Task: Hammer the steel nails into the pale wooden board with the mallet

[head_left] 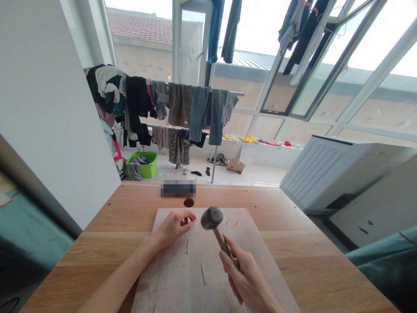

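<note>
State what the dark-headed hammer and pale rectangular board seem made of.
Dark, rounded hammer head: perhaps rubber or metal, matte and scuffed. Tan, straight handle: probably smooth wood, by its colour. Pale, rectangular board: likely wood, dull and worn, with streaky, stained surface.

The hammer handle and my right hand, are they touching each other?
Touching: the head view shows the right hand wrapped around the hammer handle.
</note>
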`<state>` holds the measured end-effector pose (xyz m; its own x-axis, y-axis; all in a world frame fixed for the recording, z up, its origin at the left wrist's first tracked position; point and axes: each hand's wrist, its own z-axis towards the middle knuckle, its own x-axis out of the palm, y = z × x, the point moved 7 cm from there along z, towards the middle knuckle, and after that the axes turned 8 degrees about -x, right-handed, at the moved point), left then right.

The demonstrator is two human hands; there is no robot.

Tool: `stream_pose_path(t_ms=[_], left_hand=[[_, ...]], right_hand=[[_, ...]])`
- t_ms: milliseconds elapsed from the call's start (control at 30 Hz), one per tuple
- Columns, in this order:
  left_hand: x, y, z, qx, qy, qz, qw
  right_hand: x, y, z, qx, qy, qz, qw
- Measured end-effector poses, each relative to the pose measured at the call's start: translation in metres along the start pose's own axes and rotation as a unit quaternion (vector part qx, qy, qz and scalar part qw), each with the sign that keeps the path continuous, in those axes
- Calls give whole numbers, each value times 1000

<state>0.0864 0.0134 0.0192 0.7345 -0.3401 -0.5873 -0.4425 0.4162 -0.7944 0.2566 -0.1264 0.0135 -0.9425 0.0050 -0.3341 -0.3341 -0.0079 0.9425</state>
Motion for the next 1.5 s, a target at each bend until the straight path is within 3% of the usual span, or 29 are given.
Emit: stream_pose_path(t_ms=[467,633,700,833,900,1033,1200,1267,1367,1433,1500], left_hand=[[2,1,2,28,-16,-31,999],[-8,3,2,-6,4,-17,1000],[-14,-4,-2,-10,36,26,999],[-8,-25,-20,-18,202,127,971],[-3,-34,-28,-24,236,172,956],[4,-43,-32,-17,211,245,946],[1,-38,-26,-1,160,269,950],[-6,-32,-18,-4,137,216,967],[-22,-18,-5,-8,52,81,995],[-30,-6,0,-12,-9,14,1000],[-30,5,2,-22,-32,-15,999]], right_hand=[[27,10,19,-20,29,-29,999],[24,9,18,-8,24,-32,999],[22,9,15,-3,26,-28,999],[12,6,5,6,10,-22,1000],[8,3,-1,12,0,-21,1000],[3,-4,-8,24,-16,-9,1000],[3,-8,-7,17,-15,-8,1000],[3,-8,-5,20,-19,-10,1000],[3,-6,-4,21,-19,-7,1000],[4,-2,-3,17,-13,-4,1000],[5,1,-2,15,-6,-1,1000]])
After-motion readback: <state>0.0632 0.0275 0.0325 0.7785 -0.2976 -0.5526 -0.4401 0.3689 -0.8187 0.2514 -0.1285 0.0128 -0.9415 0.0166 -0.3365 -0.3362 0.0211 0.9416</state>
